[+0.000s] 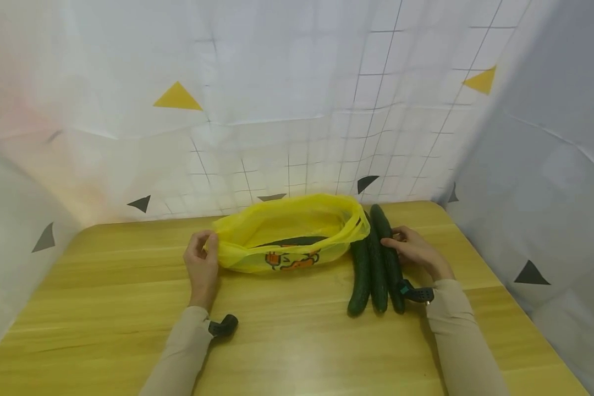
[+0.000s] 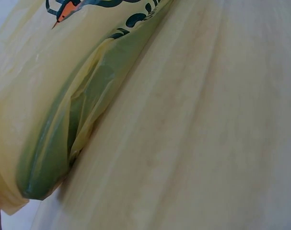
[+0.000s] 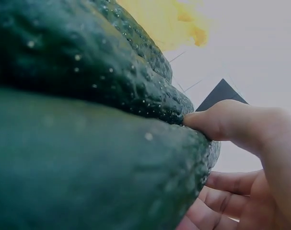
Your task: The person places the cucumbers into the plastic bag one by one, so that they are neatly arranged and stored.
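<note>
A yellow plastic bag (image 1: 237,259) with a printed cartoon lies on its side on the table, its mouth spread wide. Inside it a dark green cucumber (image 1: 299,241) shows; in the left wrist view a cucumber's end (image 2: 44,177) shows through the thin plastic. My left hand (image 1: 202,269) pinches the bag's left rim. Three cucumbers lie side by side at the bag's right end. My right hand (image 1: 421,252) grips the rightmost cucumber (image 1: 391,261), thumb on top and fingers around the far side, as the right wrist view shows. The middle cucumber (image 1: 377,269) and left cucumber (image 1: 359,280) lie against it.
The wooden table (image 1: 287,341) ends at a white sheet wall (image 1: 277,137) behind the bag, marked with grid lines and triangles. Another sheet wall (image 1: 549,181) stands along the right edge. Black wrist cameras sit on both sleeves.
</note>
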The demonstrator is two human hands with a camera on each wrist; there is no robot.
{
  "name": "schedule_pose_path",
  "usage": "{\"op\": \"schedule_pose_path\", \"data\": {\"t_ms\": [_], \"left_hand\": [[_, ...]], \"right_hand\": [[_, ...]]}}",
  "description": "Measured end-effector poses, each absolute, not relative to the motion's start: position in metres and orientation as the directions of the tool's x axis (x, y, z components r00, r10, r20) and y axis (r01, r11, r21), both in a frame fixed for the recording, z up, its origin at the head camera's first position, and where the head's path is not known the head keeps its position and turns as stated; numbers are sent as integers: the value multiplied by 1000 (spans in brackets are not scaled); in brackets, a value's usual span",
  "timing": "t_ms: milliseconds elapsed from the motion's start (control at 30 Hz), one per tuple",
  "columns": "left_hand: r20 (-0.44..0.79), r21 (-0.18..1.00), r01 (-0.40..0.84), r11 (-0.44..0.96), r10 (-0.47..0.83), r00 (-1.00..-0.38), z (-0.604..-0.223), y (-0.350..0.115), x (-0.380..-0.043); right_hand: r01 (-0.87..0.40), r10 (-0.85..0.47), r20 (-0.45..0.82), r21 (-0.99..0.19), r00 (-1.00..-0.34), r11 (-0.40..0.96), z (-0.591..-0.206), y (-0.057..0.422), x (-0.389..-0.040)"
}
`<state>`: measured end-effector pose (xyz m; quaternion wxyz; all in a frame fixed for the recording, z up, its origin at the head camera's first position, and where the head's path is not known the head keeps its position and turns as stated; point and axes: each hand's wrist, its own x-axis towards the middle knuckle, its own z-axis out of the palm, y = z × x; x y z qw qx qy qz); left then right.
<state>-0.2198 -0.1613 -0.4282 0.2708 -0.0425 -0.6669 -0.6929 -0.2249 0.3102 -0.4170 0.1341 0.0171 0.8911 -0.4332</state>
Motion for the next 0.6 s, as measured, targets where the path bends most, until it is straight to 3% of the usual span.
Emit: {"op": "schedule_pose_path", "data": {"t_ms": [600], "left_hand": [[412,907,417,53,-317,-854,-428,-162,-221]], "right_hand": [[175,-63,-264,-781,-963,600,-416,316,-227]]}}
